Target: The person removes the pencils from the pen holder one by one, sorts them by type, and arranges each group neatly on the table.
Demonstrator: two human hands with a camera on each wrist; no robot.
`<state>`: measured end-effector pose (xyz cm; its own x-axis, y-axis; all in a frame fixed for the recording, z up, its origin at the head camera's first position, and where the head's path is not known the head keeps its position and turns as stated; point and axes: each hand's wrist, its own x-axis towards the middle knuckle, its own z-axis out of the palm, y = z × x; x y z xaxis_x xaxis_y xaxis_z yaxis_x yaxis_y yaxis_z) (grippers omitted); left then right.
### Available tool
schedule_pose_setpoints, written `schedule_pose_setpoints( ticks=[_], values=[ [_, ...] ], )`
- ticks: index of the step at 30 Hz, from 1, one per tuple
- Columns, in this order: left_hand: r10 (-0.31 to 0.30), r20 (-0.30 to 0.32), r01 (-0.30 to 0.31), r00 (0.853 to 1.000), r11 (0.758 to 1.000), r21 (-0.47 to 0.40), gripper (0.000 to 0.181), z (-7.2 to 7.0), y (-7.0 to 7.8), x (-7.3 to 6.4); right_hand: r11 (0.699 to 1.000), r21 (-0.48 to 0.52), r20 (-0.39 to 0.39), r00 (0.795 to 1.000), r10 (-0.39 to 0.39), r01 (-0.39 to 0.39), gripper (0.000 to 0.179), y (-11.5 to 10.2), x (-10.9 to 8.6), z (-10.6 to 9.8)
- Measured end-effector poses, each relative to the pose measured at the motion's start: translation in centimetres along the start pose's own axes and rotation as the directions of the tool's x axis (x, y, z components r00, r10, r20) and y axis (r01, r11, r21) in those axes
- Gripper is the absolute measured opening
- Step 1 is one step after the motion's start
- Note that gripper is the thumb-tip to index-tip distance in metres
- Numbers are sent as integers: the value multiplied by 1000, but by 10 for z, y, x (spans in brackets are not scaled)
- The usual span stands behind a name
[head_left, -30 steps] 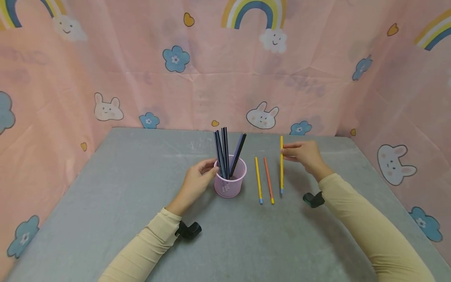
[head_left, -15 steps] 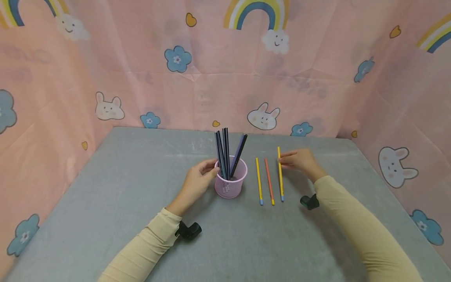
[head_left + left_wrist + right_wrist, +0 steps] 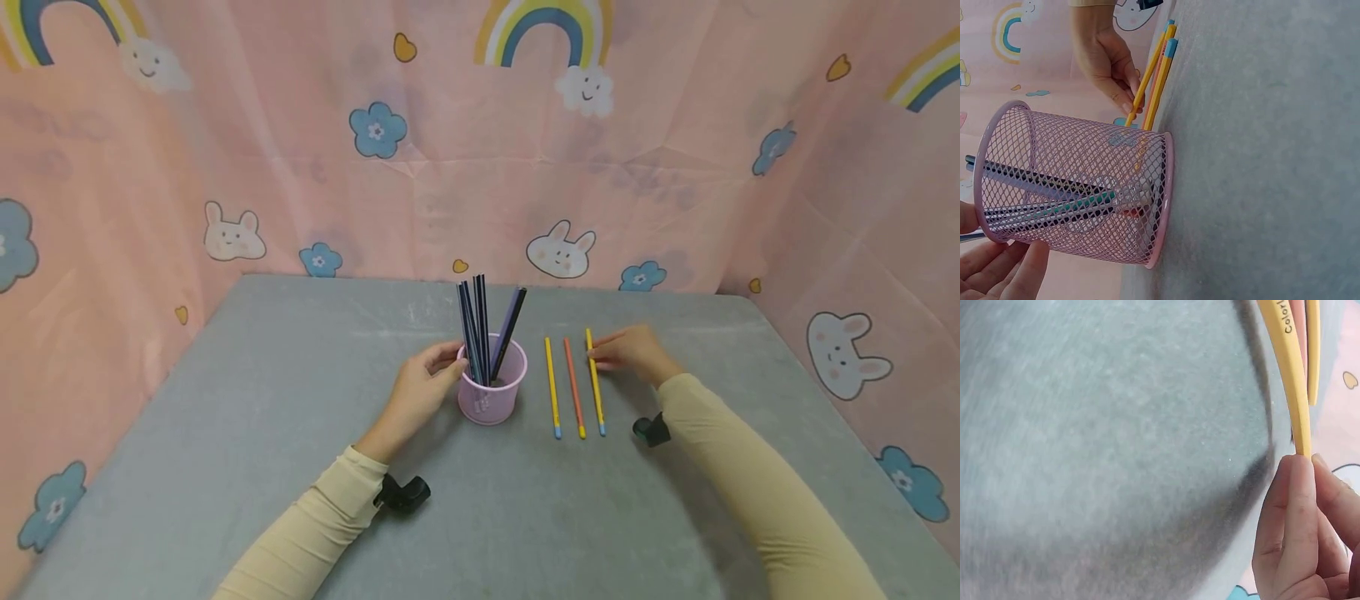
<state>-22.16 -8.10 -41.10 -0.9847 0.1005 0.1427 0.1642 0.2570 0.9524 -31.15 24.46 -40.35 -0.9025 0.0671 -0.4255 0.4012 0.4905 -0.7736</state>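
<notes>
A pink mesh pencil cup [image 3: 487, 406] stands upright on the grey table, with several dark pencils [image 3: 481, 321] leaning in it. My left hand [image 3: 420, 385] holds its left rim, thumb and fingers at the edge. To the right, my right hand [image 3: 636, 350] pinches a yellow pencil [image 3: 1291, 369] near its far end. That pencil's blue-tipped near end is close to the table. Beside it lie an orange pencil [image 3: 574, 387] and another yellow pencil [image 3: 552, 387], roughly parallel. In the left wrist view the cup [image 3: 1072, 181] shows side-on, its contents visible through the mesh.
Pink cloth [image 3: 465, 200] printed with rainbows, bunnies and flowers hangs behind and along both sides of the grey table [image 3: 300, 367]. A black wrist camera [image 3: 402, 494] sits at the left cuff, and another black camera [image 3: 651, 430] at the right one.
The right hand has lowered the yellow pencil toward the table and shifted it left, beside the orange one. My left hand stays at the cup's rim.
</notes>
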Motion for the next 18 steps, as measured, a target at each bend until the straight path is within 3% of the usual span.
schedule_pose_setpoints(
  ticks=[12, 18],
  values=[
    [6, -8, -6, 1000, 1000, -2, 36, 1, 1, -1, 999, -35, -41, 999, 30, -31, 42, 2, 2, 6],
    [8, -13, -8, 1000, 1000, 2, 34, 1, -1, -2, 999, -3, -33, 999, -33, 33, 40, 4, 1, 6]
  ],
)
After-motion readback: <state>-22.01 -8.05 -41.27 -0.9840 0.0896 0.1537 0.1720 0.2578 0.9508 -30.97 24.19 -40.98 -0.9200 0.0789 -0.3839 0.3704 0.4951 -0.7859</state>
